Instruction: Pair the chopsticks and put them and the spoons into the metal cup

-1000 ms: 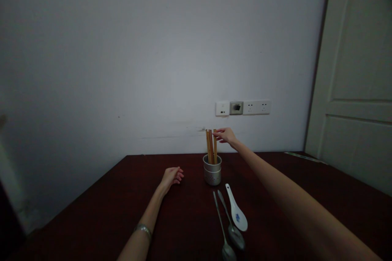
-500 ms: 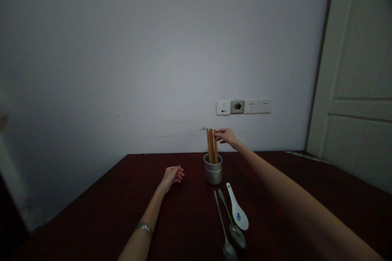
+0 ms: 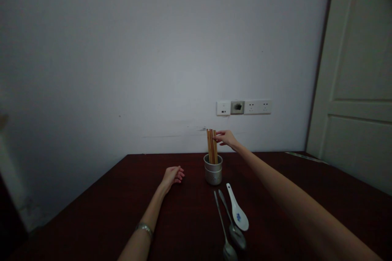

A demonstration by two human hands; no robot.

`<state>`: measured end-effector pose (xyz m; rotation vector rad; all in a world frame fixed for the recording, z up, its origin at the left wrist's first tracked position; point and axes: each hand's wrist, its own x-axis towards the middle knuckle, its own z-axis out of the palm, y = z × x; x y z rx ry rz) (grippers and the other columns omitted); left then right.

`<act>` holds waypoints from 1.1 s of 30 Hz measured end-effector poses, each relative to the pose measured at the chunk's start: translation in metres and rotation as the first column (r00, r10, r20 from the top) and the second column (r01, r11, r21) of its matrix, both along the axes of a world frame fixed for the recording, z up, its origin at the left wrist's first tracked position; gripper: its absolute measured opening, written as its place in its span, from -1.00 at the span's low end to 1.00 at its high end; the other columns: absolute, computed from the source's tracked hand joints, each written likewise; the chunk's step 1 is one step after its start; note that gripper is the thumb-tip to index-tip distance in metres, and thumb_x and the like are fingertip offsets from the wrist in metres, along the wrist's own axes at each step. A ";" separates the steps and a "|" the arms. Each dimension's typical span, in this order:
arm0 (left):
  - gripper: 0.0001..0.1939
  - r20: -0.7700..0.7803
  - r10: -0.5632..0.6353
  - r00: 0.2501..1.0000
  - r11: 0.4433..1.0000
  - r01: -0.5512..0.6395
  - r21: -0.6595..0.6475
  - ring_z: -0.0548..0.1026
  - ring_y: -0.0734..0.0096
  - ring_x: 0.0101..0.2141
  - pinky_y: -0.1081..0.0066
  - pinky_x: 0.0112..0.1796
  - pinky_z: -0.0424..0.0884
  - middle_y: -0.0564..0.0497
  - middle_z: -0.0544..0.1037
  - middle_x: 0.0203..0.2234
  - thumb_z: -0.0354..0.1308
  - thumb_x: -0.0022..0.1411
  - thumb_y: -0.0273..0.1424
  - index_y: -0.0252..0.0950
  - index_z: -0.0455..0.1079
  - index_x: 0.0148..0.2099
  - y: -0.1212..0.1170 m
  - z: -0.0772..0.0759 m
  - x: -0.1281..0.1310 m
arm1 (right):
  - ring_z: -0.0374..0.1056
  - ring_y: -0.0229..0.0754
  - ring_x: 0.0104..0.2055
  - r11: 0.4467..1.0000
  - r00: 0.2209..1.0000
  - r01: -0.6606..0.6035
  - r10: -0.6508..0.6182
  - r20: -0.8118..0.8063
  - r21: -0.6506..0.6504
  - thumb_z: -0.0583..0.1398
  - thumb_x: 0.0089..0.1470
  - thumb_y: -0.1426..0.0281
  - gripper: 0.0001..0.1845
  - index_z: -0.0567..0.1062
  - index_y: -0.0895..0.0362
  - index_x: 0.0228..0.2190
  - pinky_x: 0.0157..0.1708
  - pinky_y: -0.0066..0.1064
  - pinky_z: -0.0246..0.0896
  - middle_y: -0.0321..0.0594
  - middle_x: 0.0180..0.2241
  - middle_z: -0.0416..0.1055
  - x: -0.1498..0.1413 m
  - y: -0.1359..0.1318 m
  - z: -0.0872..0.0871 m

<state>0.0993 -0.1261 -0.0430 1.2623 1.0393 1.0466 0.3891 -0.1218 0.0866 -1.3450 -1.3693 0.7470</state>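
Note:
A bundle of wooden chopsticks [image 3: 210, 147] stands upright in a metal cup [image 3: 213, 175] with small holes near its base. My right hand [image 3: 225, 137] has its fingertips closed on the top of the chopsticks from the right side. To the left of the cup, my left hand [image 3: 173, 178] rests on the table, fingers loosely bent and a little apart, with nothing visible in them. In front of the cup lie a white soup spoon [image 3: 239, 216] with a blue mark and two metal spoons [image 3: 237, 236] [image 3: 228, 250], side by side.
Everything stands on a dark red-brown table [image 3: 116, 204] pushed against a pale wall [image 3: 171, 69]. Wall sockets [image 3: 257, 107] sit above the table's back edge. A pale panelled door [image 3: 355, 81] is on the right.
My right hand has dropped very slightly along the chopsticks. The left hand, the cup and the spoons stay where they were.

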 end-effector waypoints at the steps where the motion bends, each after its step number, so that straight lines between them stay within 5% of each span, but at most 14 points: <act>1: -0.73 -0.005 0.003 1.000 1.000 -0.003 -0.003 0.33 0.61 -0.69 0.58 -0.65 0.24 0.01 0.44 -0.64 0.04 0.09 -0.27 -0.42 0.32 -0.41 0.001 0.000 0.000 | 0.36 -0.30 -0.53 1.000 1.000 0.002 -0.002 0.000 -0.006 0.30 -0.23 0.40 -0.70 0.48 0.25 -0.36 -0.66 -0.59 0.21 -0.13 -0.47 0.48 0.000 0.000 -0.001; 12: -0.71 0.011 -0.001 1.000 1.000 0.001 0.009 0.33 0.60 -0.69 0.57 -0.66 0.23 0.00 0.44 -0.65 0.06 0.07 -0.25 -0.43 0.34 -0.42 0.008 -0.008 -0.002 | 0.40 -0.23 -0.47 0.999 0.996 0.008 -0.012 -0.092 -0.042 0.32 -0.26 0.29 -0.56 0.45 0.22 -0.27 -0.62 -0.52 0.28 -0.07 -0.39 0.49 0.020 -0.017 -0.016; 23: -0.71 -0.008 0.017 1.000 0.999 -0.017 0.028 0.33 0.60 -0.68 0.58 -0.65 0.24 -0.01 0.45 -0.64 0.08 0.05 -0.24 -0.43 0.34 -0.42 0.009 -0.009 -0.001 | 0.33 -0.30 -0.61 0.963 0.926 0.256 -0.270 -0.266 -0.087 0.23 -0.16 0.26 -0.70 0.45 0.24 -0.39 -0.68 -0.53 0.20 -0.16 -0.57 0.46 0.103 -0.081 -0.144; 29: -0.70 -0.080 0.024 0.997 0.999 -0.022 0.029 0.32 0.61 -0.70 0.58 -0.66 0.23 0.01 0.44 -0.65 0.07 0.04 -0.22 -0.42 0.33 -0.42 0.008 -0.006 0.003 | 0.29 -0.32 -0.64 0.975 0.956 0.221 -0.214 -0.199 0.011 0.19 -0.14 0.23 -0.68 0.46 0.26 -0.42 -0.67 -0.53 0.16 -0.19 -0.62 0.43 0.106 -0.091 -0.153; 33: -0.70 -0.266 0.062 0.962 0.998 -0.056 0.031 0.30 0.61 -0.72 0.55 -0.65 0.24 0.03 0.42 -0.67 0.00 0.08 -0.24 -0.41 0.31 -0.45 0.003 0.000 0.012 | 0.28 -0.32 -0.65 0.976 0.967 0.213 -0.204 -0.152 0.040 0.18 -0.14 0.22 -0.68 0.46 0.26 -0.45 -0.69 -0.54 0.12 -0.19 -0.64 0.42 0.102 -0.093 -0.151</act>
